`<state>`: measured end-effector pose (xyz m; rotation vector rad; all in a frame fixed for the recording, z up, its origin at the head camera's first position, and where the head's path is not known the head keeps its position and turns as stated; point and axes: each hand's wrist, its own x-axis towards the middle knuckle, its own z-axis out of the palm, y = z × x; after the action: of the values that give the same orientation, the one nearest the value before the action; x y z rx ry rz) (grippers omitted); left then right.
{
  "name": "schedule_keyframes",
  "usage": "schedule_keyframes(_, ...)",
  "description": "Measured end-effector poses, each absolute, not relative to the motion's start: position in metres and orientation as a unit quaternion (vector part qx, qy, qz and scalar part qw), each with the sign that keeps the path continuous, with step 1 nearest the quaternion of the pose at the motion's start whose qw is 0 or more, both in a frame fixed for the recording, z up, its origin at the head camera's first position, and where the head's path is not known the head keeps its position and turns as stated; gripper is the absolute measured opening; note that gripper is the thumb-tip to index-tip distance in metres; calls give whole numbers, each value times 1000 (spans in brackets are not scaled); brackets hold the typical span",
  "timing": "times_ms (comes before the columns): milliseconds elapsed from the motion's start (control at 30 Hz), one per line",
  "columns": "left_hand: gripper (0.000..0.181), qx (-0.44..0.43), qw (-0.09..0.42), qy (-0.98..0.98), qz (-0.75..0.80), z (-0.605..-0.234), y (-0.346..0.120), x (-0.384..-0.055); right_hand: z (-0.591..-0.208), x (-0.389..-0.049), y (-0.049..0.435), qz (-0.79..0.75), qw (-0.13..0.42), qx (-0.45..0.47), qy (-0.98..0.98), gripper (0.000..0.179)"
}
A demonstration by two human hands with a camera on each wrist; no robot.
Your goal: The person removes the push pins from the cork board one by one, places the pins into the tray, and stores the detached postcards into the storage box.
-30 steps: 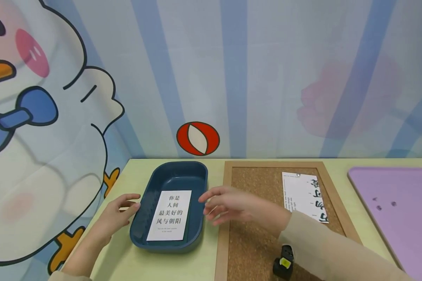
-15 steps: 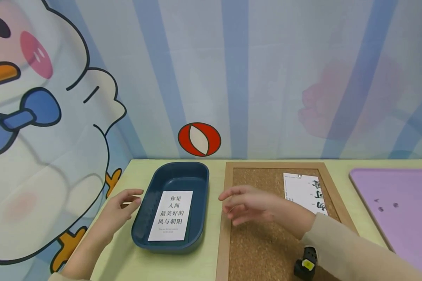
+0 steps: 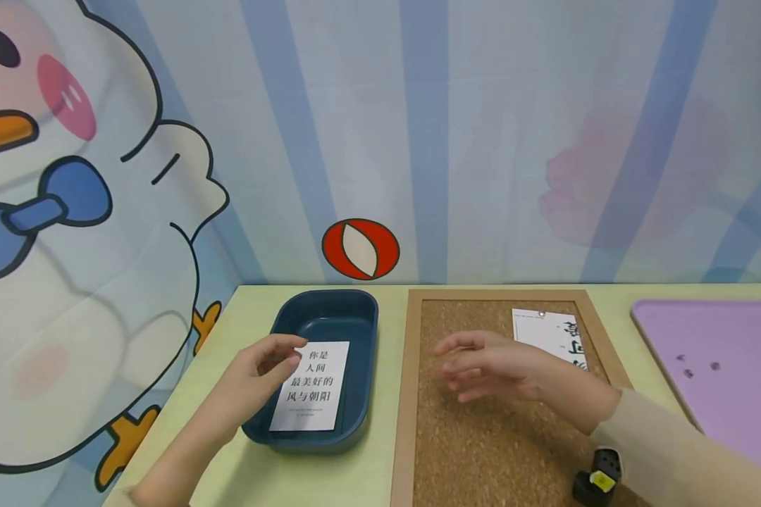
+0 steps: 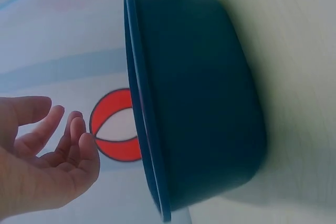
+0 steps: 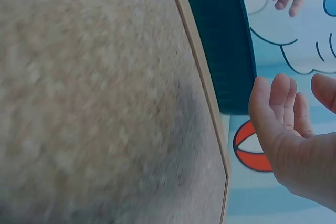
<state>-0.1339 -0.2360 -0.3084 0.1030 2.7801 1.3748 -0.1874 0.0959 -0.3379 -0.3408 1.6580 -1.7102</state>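
My left hand (image 3: 256,377) hovers over the left side of a dark blue basin (image 3: 358,415), its fingers loosely bent and holding nothing. Inside the basin lies a white card (image 3: 311,405) printed with black Chinese characters; the fingertips overlap its upper left corner in the head view. From the left wrist, the hand stands above the rim of the basin (image 4: 199,98). Over the framed corkboard (image 3: 469,451) floats my right hand (image 3: 495,366), empty, with relaxed fingers. A second white card (image 3: 539,334), pinned at its top edge on the corkboard, is partly covered by the right hand and forearm.
A purple tray (image 3: 735,422) with several small clear pins (image 3: 688,373) sits at the right. The pale green table (image 3: 228,486) backs onto a curtain (image 3: 482,141) with cartoon prints. A black wrist device (image 3: 599,482) hangs under the right sleeve.
My right hand has moved right, away from the basin to above the corkboard. My left hand has moved right, from beside the basin to over it.
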Motion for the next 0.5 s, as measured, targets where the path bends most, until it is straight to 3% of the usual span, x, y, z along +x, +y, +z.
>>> schedule_keyframes(267,24,83,13,902,422,-308,-211,-130,-340,-187,126,-667,351,-112,648,39)
schedule_keyframes(500,24,149,38,887,435,-313,-184,-128,-349,-190,148,-671,333,-98,655,27)
